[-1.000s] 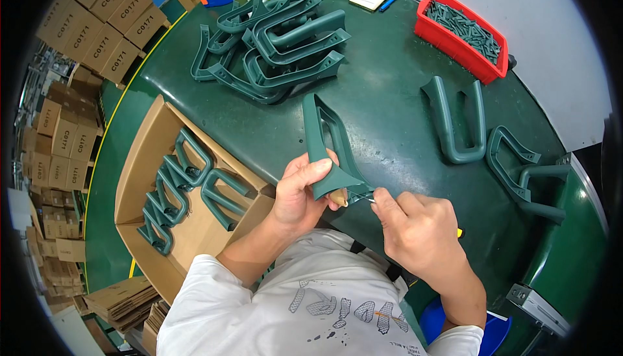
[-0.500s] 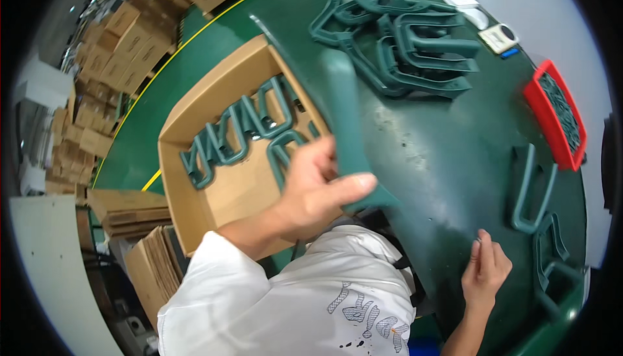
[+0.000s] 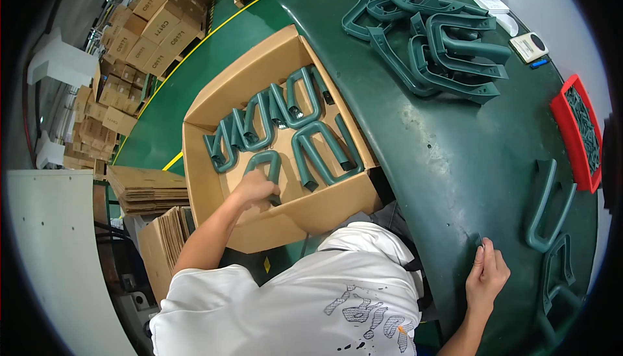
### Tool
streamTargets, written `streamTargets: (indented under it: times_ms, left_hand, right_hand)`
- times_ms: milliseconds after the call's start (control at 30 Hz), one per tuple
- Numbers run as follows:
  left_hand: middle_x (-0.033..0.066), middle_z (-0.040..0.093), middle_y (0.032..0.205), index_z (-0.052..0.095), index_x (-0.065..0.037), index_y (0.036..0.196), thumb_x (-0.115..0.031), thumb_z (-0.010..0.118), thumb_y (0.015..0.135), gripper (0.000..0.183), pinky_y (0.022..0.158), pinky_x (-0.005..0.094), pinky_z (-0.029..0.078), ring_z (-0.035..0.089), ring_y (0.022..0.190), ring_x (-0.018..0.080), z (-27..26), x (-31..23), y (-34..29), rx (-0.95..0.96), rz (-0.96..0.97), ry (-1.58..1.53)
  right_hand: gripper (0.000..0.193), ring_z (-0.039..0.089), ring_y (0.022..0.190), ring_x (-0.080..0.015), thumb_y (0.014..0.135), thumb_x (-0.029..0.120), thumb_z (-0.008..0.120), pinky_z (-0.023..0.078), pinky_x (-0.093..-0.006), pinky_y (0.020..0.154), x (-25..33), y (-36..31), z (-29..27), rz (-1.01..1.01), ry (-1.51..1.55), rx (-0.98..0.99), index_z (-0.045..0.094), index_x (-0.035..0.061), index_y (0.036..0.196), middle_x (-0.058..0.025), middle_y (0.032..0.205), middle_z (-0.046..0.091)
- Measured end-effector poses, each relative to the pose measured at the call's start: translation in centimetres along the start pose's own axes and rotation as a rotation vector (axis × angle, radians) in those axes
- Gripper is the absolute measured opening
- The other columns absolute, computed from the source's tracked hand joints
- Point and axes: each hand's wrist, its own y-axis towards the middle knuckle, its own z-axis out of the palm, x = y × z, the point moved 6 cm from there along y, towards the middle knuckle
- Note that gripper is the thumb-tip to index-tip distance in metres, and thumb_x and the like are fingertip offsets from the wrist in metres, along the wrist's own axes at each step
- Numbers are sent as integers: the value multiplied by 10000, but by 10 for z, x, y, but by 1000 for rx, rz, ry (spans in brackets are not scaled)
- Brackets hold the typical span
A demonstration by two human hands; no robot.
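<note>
Inside the open cardboard box (image 3: pixel 220 93), my left hand (image 3: pixel 255 188) grips a green U-shaped handle (image 3: pixel 275 169) by its near end, low in the box. More green handles (image 3: pixel 265 119) stand in a row along the far side, with others to the right of my hand. On the green table, my right hand (image 3: pixel 488 273) is closed, fingertips pinching a small dark green piece (image 3: pixel 478 240), mostly hidden. Two loose handles (image 3: pixel 536 226) lie to the right of that hand. A heap of handles (image 3: pixel 448 48) covers part of the table's far end.
A red bin (image 3: pixel 577 132) full of small green pieces sits at the table's right edge, beyond it a white round-dialled device (image 3: pixel 529 47). Flattened cartons (image 3: pixel 146 187) are stacked left of the box. Cartons on pallets (image 3: pixel 162 28) stand behind a yellow floor line.
My left hand has swung left and down from above the table edge, carrying the handle into the box. My right hand stays at nearly the same spot on the table.
</note>
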Motion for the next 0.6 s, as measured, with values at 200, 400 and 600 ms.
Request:
streamTargets:
  times_ms: [200, 400, 600]
  left_hand:
    - [171, 656, 781, 660, 15, 776, -167, 660, 703, 196, 609, 360, 521, 656, 713, 250, -2, -13, -6, -10, 144, 593]
    - [105, 662, 917, 649, -59, 905, -92, 592, 719, 197, 724, 362, 508, 621, 893, 260, 6, 55, -2, -29, 470, 1102]
    - [54, 595, 1074, 615, -78, 897, -116, 572, 696, 209, 781, 325, 439, 529, 1008, 240, -7, 30, 10, -393, 972, 989]
  right_hand:
    - [143, 466, 478, -232, 851, 3, 576, 356, -330, 459, 3, 0, -2, -13, 19, 8, 624, -21, 985, -112, 617, 489]
    - [146, 479, 490, -240, 846, 10, 584, 368, -337, 466, 5, -1, 2, -24, -22, 5, 627, -10, 985, -111, 629, 498]
    - [142, 495, 502, -260, 836, 20, 594, 382, -348, 472, 6, -3, 1, 19, -17, -2, 631, 5, 973, -116, 631, 503]
